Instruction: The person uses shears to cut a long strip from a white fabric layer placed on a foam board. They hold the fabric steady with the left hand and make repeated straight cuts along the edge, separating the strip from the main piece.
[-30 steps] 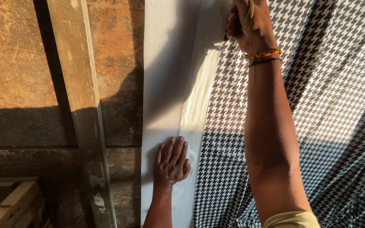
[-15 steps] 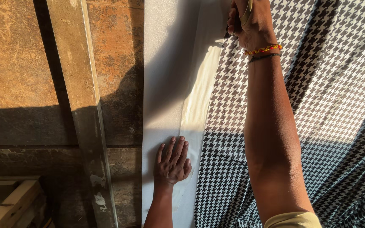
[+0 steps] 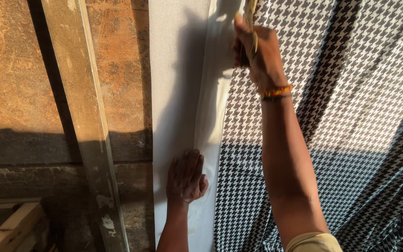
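My left hand [image 3: 186,178] lies flat, fingers together, on a long white strip of cloth [image 3: 176,84], pressing it down near the bottom of the view. My right hand [image 3: 259,58] reaches far up along the seam where the white strip meets a black-and-white houndstooth fabric [image 3: 350,93]. It is closed around the pale yellow handles of a pair of scissors [image 3: 251,21]. The blades are hidden behind the hand and the top edge of the view. An orange beaded band sits on the right wrist.
A worn brown wooden table top [image 3: 15,84] lies to the left of the cloth. A long pale wooden straightedge [image 3: 82,116] lies on it, running top to bottom. Light wooden slats [image 3: 10,228] show at the bottom left. The lower half is in shadow.
My right hand has drawn back towards me and slightly left along the fabric edge, and the scissor handles now show above it. The left hand has stayed put.
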